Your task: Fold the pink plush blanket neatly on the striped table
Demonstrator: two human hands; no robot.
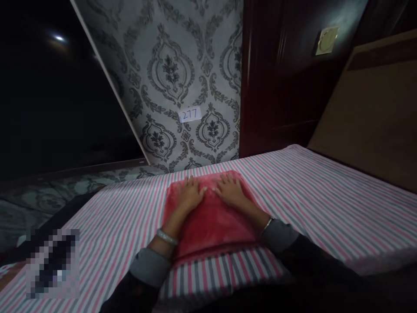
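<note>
A red, plush-looking folded cloth (211, 226), perhaps a blanket, lies flat on a striped sheet (130, 213). My left hand (190, 194) rests palm down on its far left part, fingers spread. Beside it, my right hand (230, 190) presses flat on the far right part, also with fingers apart. The two thumbs point toward each other with a small gap between them. Neither hand grips the cloth. A pale bangle (167, 237) circles my left wrist, and a thin bracelet (268, 223) is on my right.
Behind the striped surface is a patterned wall (202, 52) with a paper label (190, 114) reading 277. A large dark screen (65, 95) stands at left. On the right are a dark red wooden panel (276, 87) and a brown board (374, 113). A pixelated patch covers the lower left.
</note>
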